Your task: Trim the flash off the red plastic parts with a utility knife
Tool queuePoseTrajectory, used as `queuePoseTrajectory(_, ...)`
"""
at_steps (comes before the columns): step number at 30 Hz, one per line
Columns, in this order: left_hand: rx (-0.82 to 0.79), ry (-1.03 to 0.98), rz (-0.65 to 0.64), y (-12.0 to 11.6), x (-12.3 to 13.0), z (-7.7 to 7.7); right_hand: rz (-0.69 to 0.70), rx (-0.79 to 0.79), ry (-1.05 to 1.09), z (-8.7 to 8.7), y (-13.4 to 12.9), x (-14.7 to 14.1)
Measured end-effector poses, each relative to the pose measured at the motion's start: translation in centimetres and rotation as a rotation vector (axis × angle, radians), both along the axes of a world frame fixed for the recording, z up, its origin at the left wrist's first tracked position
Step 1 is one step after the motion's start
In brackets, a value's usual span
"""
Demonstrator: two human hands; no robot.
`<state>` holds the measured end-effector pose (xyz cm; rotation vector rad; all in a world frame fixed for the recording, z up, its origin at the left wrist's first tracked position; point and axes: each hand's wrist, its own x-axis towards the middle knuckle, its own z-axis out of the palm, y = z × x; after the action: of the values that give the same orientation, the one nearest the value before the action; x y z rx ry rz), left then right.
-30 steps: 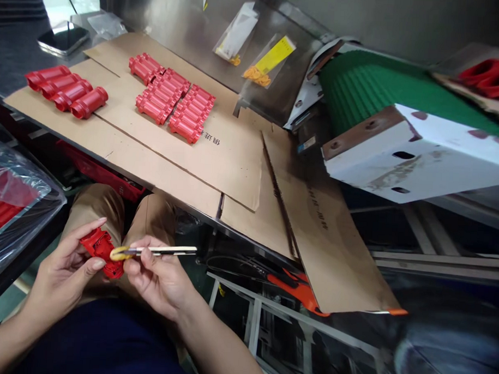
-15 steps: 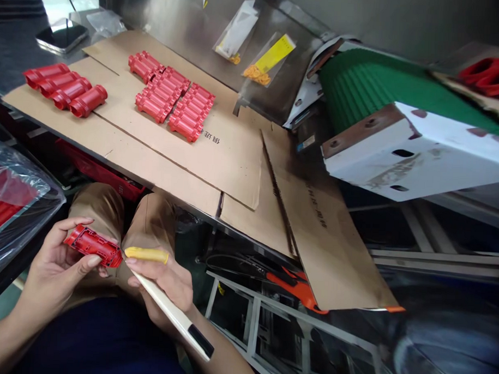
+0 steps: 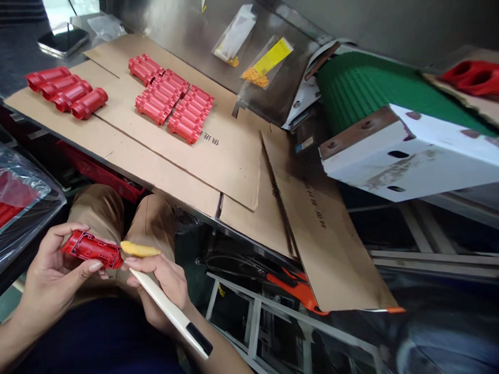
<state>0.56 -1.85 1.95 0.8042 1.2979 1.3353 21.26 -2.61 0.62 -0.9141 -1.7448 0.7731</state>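
My left hand (image 3: 54, 273) is closed around a red plastic tubular part (image 3: 92, 249), thumb along its lower side. The part's open face, with dark-edged cutouts, is turned up. In my right hand (image 3: 164, 282) is a slim tool with a long white handle (image 3: 167, 309) and a black butt end. A yellow finger cot (image 3: 140, 250) covers one right finger, which reaches to the part's right end. The tool's working tip meets that end or lies very near it; its shape is too small to make out.
Cardboard sheets (image 3: 233, 170) cover the bench, bearing grouped red parts (image 3: 171, 97) and a separate row (image 3: 67, 90). A phone (image 3: 63, 40) lies at far left. Bags with yellow pieces (image 3: 266, 62) lie behind. A green-belted conveyor (image 3: 359, 87) stands right; a plastic-lined bin (image 3: 15, 200) is at left.
The red part has turned slightly in my left hand, its open face showing a little more. My right hand and tool have shifted slightly left, and the yellow-covered finger has tilted.
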Motion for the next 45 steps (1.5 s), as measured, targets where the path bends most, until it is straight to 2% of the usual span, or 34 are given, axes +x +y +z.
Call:
queuePoseTrajectory(3, -0.034, -0.086, -0.093, 0.5, -0.7, -0.9, 0.027, 0.173, -0.149, -0.8, 0.1, 0.1)
queuePoseTrajectory(5, -0.086, -0.159, -0.173, 0.9, -1.1, -1.2, -0.020, 0.281, -0.202, -1.1, 0.4, 0.1)
queuePoseTrajectory(7, -0.095, -0.185, -0.212, 1.0, -1.4, -1.3, -0.151, 0.224, -0.099, -1.1, 0.6, 0.1)
queuePoseTrajectory(9, -0.057, -0.160, -0.207, 0.9, -1.4, -1.2, -0.251, 0.057, 0.061, -0.7, 0.7, 0.2)
queuePoseTrajectory(11, -0.009, -0.084, -0.134, 0.5, -1.0, -0.9, -0.201, -0.052, 0.132, -0.1, 0.7, 0.3)
queuePoseTrajectory(12, 0.005, -0.033, -0.087, 0.3, -0.7, -0.6, -0.144, -0.053, 0.129, 0.2, 0.6, 0.3)
queuePoseTrajectory(14, 0.018, 0.061, -0.005, -0.1, -0.1, 0.0, -0.061, 0.026, 0.097, 0.6, 0.5, 0.2)
queuePoseTrajectory(16, 0.018, 0.112, 0.024, -0.5, 0.3, 0.5, -0.032, 0.116, 0.064, 0.6, 0.5, 0.1)
queuePoseTrajectory(19, 0.019, 0.146, 0.032, -0.7, 0.5, 0.8, -0.034, 0.212, 0.041, 0.2, 0.5, -0.2)
queuePoseTrajectory(23, 0.020, 0.174, 0.029, -0.8, 0.2, 0.6, -0.056, 0.247, 0.049, -0.4, 0.5, -0.5)
queuePoseTrajectory(29, 0.016, 0.065, 0.026, -0.5, 0.2, 0.5, -0.046, 0.242, 0.030, -0.2, 0.3, -0.2)
queuePoseTrajectory(31, 0.010, -0.008, -0.018, -0.1, 0.0, 0.0, -0.007, 0.169, 0.017, -0.2, 0.3, 0.0)
queuePoseTrajectory(33, -0.018, -0.113, -0.114, 0.3, -0.4, -0.7, 0.036, 0.120, 0.005, -0.3, 0.4, 0.2)
queuePoseTrajectory(35, -0.073, -0.206, -0.189, 0.5, -0.6, -1.3, 0.056, 0.187, -0.018, -0.7, 0.4, 0.2)
queuePoseTrajectory(37, -0.127, -0.261, -0.198, 0.5, -0.7, -1.6, 0.050, 0.256, -0.024, -1.0, 0.4, 0.3)
queuePoseTrajectory(39, -0.154, -0.290, -0.191, 0.4, -0.8, -1.6, -0.053, 0.148, 0.075, -1.1, 0.4, 0.4)
queuePoseTrajectory(42, -0.155, -0.281, -0.201, 0.3, -1.0, -1.4, -0.249, -0.187, 0.356, -0.7, 0.5, 0.7)
queuePoseTrajectory(43, -0.142, -0.272, -0.216, 0.3, -1.1, -1.4, -0.267, -0.253, 0.417, -0.5, 0.6, 0.8)
queuePoseTrajectory(45, -0.089, -0.248, -0.245, 0.4, -1.3, -1.5, -0.205, -0.246, 0.414, 0.0, 0.5, 0.9)
